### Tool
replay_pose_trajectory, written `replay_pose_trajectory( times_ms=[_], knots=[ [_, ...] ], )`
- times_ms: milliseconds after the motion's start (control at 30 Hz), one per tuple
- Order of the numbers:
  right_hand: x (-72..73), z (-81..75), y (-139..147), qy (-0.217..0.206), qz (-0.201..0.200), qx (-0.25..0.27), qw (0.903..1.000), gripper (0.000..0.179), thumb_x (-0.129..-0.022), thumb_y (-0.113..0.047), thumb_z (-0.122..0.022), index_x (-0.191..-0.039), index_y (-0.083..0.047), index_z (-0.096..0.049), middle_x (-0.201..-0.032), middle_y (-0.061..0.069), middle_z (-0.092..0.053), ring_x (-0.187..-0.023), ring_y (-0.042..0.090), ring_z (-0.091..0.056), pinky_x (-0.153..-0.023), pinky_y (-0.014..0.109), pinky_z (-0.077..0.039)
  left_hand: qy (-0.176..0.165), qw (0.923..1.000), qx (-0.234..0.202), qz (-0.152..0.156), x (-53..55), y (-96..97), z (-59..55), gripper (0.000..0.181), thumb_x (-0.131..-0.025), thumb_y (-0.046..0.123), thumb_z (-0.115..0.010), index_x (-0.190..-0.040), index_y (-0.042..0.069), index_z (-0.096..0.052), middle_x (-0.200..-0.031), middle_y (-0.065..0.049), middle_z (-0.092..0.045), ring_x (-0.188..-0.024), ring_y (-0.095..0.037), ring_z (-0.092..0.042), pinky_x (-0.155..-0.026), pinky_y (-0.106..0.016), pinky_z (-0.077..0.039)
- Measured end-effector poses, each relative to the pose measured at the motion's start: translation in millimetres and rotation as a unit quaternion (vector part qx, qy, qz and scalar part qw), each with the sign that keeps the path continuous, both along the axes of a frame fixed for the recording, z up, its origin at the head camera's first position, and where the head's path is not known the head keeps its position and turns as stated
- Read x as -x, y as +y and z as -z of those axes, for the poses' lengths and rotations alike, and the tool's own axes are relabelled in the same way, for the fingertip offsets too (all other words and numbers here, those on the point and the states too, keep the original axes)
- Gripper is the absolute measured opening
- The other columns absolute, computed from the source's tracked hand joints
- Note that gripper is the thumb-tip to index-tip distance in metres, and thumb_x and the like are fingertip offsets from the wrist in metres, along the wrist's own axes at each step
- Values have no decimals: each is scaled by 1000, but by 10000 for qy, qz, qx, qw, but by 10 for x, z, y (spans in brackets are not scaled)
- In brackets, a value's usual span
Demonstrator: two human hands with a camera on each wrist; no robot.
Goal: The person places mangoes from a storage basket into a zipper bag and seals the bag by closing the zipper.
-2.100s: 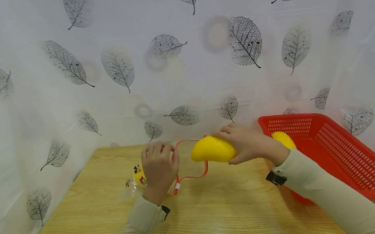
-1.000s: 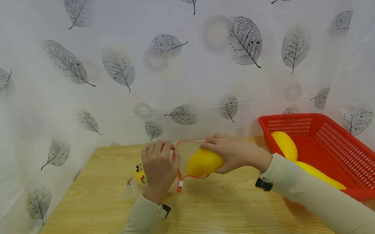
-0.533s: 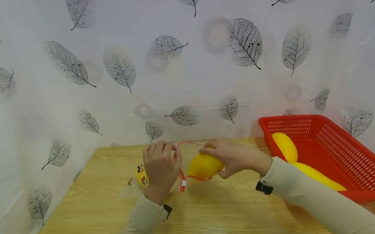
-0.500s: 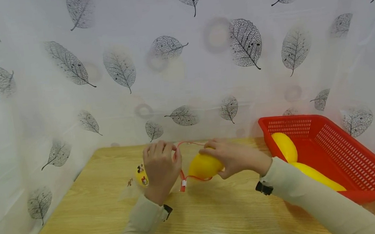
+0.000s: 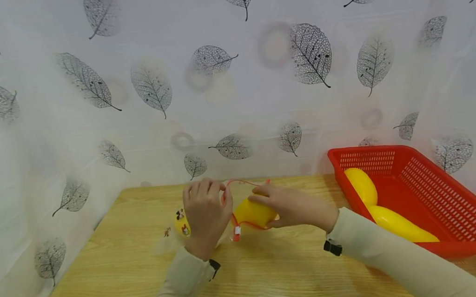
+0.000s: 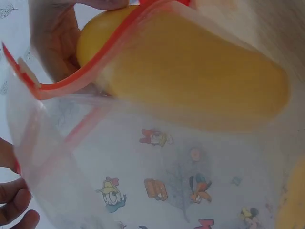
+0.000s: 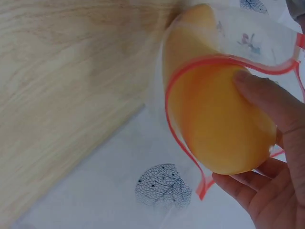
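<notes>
My left hand point(image 5: 205, 211) pinches the red-trimmed mouth of a clear zip bag point(image 6: 76, 191) printed with cartoon figures, holding it spread. In my right hand point(image 5: 295, 207) is a yellow mango point(image 7: 219, 124), thumb on one side and fingers curled on the other. Most of the mango sits inside the bag, its far end seen through the film in the left wrist view; the gripped end is at the red rim point(image 7: 169, 102). Deeper in the bag, left of the left hand, another yellow shape point(image 5: 181, 225) shows behind the prints, partly hidden by that hand.
A red perforated basket point(image 5: 456, 201) stands at the right of the wooden table point(image 5: 105, 271), with a mango point(image 5: 360, 185) and a second long yellow fruit point(image 5: 401, 224) along its left side. Behind the table hangs a leaf-patterned curtain point(image 5: 243, 106).
The right hand has brought the mango leftward and down from outside the bag's mouth into it. The left hand keeps its hold and has barely shifted right.
</notes>
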State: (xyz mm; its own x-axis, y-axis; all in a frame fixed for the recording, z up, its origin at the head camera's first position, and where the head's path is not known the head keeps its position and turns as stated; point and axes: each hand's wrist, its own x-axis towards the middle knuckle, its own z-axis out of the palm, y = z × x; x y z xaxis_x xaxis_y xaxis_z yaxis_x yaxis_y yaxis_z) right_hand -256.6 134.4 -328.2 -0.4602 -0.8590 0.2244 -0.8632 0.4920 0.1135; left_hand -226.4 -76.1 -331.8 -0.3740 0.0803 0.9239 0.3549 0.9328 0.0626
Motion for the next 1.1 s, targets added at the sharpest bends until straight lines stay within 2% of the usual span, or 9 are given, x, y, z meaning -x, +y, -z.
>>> replay_pose_trajectory(
  times_ms=[233, 367, 500, 633, 733, 900, 1100],
  knots=[
    [-15, 83, 2, -162, -85, -72, 9998, 63, -72, -25, -80, -127, -7, -52, -128, 15, -53, -109, 28, -59, -92, 37, -51, -39, 10000, -39, -9, 3, 11, -2, 12, -75, 15, -71, -70, 8, -63, -73, -7, -61, -73, -27, -57, -76, -40, -45],
    [7, 90, 46, 54, -321, 68, 9994, 53, -76, -18, -76, -123, -6, -55, -124, 13, -57, -107, 25, -61, -89, 34, -53, -69, 10000, -40, -8, 9, 0, -12, 12, -76, 15, -70, -70, 7, -63, -72, -7, -61, -73, -27, -57, -75, -40, -45],
    [22, 85, 69, 294, -374, 414, 9980, 39, -76, -14, -75, -112, -5, -60, -110, 9, -62, -95, 19, -62, -82, 29, -54, -67, 9999, -92, 33, 18, -3, -16, 12, -76, 15, -70, -69, 7, -63, -72, -7, -61, -73, -27, -57, -75, -40, -45],
    [49, 99, 56, 557, -108, 907, 9943, 32, -75, -12, -76, -102, -5, -59, -96, 8, -62, -79, 17, -61, -71, 25, -54, -72, 9999, -111, 60, 26, -4, -10, 12, -75, 14, -71, -69, 8, -63, -72, -7, -61, -73, -27, -57, -76, -41, -45],
    [90, 116, 33, 653, 213, 1202, 9904, 33, -75, -11, -76, -101, -4, -55, -92, 9, -62, -73, 17, -61, -66, 25, -54, -74, 9999, -127, 82, 31, -6, -2, 13, -74, 15, -72, -69, 7, -63, -71, -7, -61, -73, -27, -57, -76, -41, -45],
    [207, 141, 8, 478, 692, 1287, 9881, 31, -76, -10, -75, -101, -4, -58, -92, 10, -63, -73, 18, -60, -63, 25, -53, -133, 9998, -113, 90, 29, -19, 9, 14, -75, 16, -72, -68, 6, -64, -71, -8, -61, -73, -27, -57, -77, -41, -46],
    [371, 109, -16, 414, 806, 1444, 9854, 12, -76, -4, -71, -85, -6, -64, -81, 7, -62, -67, 16, -57, -60, 25, -51, -67, 10000, -31, 43, -4, -50, 23, 14, -75, 16, -72, -69, 7, -63, -71, -8, -63, -73, -28, -58, -79, -42, -47]
  ],
)
